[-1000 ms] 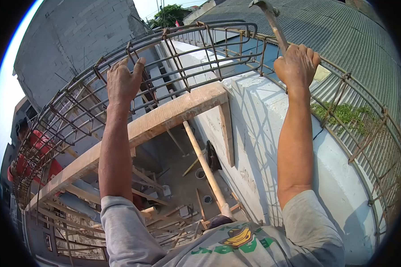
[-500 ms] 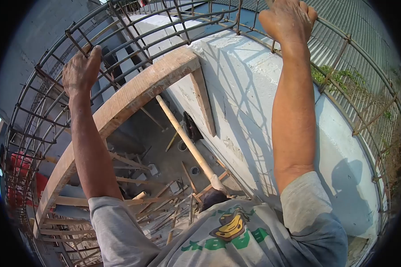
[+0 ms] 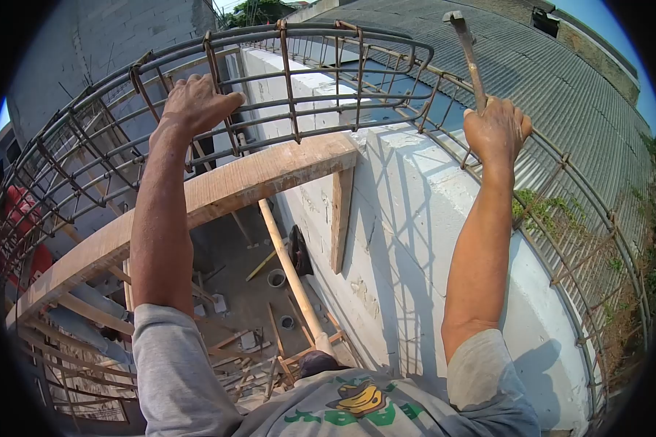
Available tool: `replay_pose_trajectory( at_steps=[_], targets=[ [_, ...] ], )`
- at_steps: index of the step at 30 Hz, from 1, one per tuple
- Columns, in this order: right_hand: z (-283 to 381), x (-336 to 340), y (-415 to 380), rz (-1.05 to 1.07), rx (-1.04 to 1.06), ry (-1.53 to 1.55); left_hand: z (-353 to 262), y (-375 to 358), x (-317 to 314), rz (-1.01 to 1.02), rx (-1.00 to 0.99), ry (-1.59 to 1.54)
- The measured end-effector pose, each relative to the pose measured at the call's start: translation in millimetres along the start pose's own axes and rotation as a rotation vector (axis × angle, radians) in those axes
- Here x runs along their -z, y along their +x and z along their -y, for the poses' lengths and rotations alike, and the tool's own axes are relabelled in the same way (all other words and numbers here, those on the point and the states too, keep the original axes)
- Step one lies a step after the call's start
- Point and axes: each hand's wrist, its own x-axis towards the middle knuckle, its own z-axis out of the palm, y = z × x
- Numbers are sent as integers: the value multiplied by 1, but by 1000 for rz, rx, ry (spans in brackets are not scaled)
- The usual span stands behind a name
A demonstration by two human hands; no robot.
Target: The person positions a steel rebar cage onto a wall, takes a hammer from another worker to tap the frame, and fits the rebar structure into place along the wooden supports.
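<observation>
My left hand (image 3: 197,105) is closed over a bar of the rebar cage (image 3: 284,73), thumb stretched out to the right. The cage is made of long bent bars tied with square stirrups, and it curves across the top of the view. In my right hand (image 3: 498,131) is a hammer (image 3: 475,76), gripped by its handle with its head up. That fist is close to the thinner rebar running along the white block wall (image 3: 415,211). Below the cage, a curved wooden form (image 3: 248,171) arches from the wall down to the left.
A bamboo pole (image 3: 288,258) props up from the floor far below, where buckets (image 3: 277,277) and loose timber lie. A person in red (image 3: 23,218) is partly hidden behind the cage at left. Corrugated roofing (image 3: 517,65) spreads beyond the wall.
The view has tilted upward, bringing the hammer's head and more roof into sight. My left hand appears farther right on the cage; my right fist sits lower in the view.
</observation>
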Motion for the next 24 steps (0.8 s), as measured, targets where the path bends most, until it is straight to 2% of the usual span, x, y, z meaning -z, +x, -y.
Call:
replay_pose_trajectory(
  at_steps=[4,7,13,14,17,18,21,22,23,24],
  targets=[
    [0,5,0,36,8,51,-4,-5,1,-5,4,40],
    [-3,2,-1,-2,41,32,0,-5,-11,-178,-30,75],
    [4,6,-1,28,-5,31,-12,-17,12,-35,22,2],
    [4,6,0,29,-7,45,-10,-18,9,-97,3,-17],
    [7,12,11,42,-27,83,-11,-20,12,-120,8,-57],
    [7,13,14,69,-47,110,-3,-14,-9,-404,-78,-7],
    [9,39,11,261,-150,229,-7,-16,3,-162,-10,-94],
    [8,51,14,322,-165,272,-3,-12,-7,-255,-52,-114],
    [5,54,14,372,-178,322,-4,-13,-3,-218,-44,-107],
    [-1,49,9,267,-119,288,-2,-12,-6,-261,-68,-98]
  ],
)
